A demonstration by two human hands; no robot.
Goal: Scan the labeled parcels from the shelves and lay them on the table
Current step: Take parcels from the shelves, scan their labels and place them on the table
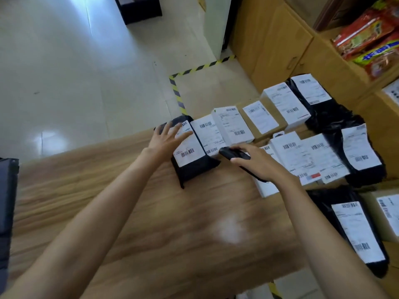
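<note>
A black poly-bag parcel (195, 167) with a white barcode label lies on the wooden table (133, 212) near its far edge. My left hand (166, 139) rests flat on the parcel's upper end, fingers spread. Just to the right, my right hand (259, 162) grips a black handheld scanner (232, 153), whose head points left toward the parcel. Several other labeled parcels, white boxes (232, 125), a brown box (262, 119) and black bags (362, 152), lie in rows across the right side of the table.
Cardboard boxes (278, 39) stand beyond the table at the right, one holding red snack packets (371, 33). Yellow-black hazard tape (177, 91) marks the pale floor. A dark object (7, 212) sits at the table's left edge. Another black bag (358, 231) lies near right.
</note>
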